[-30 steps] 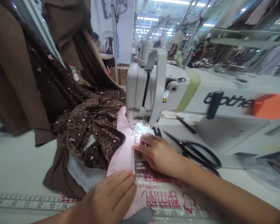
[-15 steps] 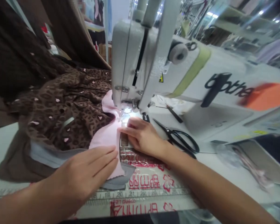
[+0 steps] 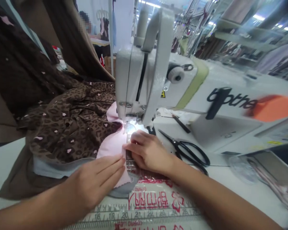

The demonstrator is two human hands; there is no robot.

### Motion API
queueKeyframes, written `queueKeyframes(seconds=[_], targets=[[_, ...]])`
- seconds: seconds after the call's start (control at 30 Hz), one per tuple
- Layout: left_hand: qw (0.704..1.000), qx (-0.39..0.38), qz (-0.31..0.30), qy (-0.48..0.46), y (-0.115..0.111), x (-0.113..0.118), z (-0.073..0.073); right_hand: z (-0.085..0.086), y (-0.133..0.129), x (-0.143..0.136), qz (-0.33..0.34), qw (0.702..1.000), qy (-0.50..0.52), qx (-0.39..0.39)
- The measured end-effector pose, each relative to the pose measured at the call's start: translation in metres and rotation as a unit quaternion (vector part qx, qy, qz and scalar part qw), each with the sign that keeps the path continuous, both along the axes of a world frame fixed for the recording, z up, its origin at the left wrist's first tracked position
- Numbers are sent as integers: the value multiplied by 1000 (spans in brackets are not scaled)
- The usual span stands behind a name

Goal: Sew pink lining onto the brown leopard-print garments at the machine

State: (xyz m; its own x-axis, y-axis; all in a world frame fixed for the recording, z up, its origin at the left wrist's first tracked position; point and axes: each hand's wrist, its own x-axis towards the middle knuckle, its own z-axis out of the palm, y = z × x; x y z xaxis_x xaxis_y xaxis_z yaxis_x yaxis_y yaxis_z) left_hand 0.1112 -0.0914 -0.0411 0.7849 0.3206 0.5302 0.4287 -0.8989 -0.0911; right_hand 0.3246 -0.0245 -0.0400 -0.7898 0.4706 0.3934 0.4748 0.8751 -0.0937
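Pink fabric (image 3: 112, 143) lies on brown leopard-print fabric (image 3: 81, 118), and its edge runs under the needle area of a white sewing machine (image 3: 131, 80). My left hand (image 3: 93, 179) rests flat on the lower part of the pink piece, fingers stretched out side by side. At the right edge of that piece, close to the needle, my right hand (image 3: 150, 151) touches it with an extended index finger; the other fingers are curled. Grey fabric (image 3: 123, 190) shows beneath the pink.
Black scissors (image 3: 187, 150) and a dark-handled tool (image 3: 181, 123) lie right of the needle. A ruler strip (image 3: 144, 214) runs along the front edge. A tray (image 3: 273, 172) stands at right; a person (image 3: 85, 22) is behind.
The camera view has shifted, so the machine and fabric appear lower. Both hands keep nearly the same places on the pink fabric, which seems barely moved.
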Motion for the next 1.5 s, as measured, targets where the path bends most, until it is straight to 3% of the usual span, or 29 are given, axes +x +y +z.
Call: queueKeyframes(seconds=[0.17,0.37,0.53,0.67,0.83,0.97,1.07,1.17,1.27,1.37,1.5], targets=[[999,-43,-7,-18,33,-13,-15,0,10,-2,-45,999,-18,12],[997,-58,-52,6,59,-19,-5,8,6,-1,-30,999,1,-24],[999,-14,26,-21,36,-18,2,17,-8,-4,37,991,31,-127],[1000,-8,-11,12,10,-11,1,15,-13,-8,46,994,15,-98],[995,-3,94,23,2,-4,-4,15,-15,-10,34,992,34,-114],[995,42,59,67,-2,-4,1,14,-15,-12,-16,990,75,-116],[991,54,52,107,-10,-4,5,13,-15,-12,0,995,63,-82],[989,5,107,100,-15,-1,4,14,-18,-10,42,997,-22,-61],[971,-66,216,80,-12,7,3,14,-21,-7,38,996,-44,-62],[946,-92,303,77,-5,15,5,12,-20,-7,-11,993,21,-119],[943,-141,298,51,3,16,12,9,-14,-9,-94,946,161,-264]])
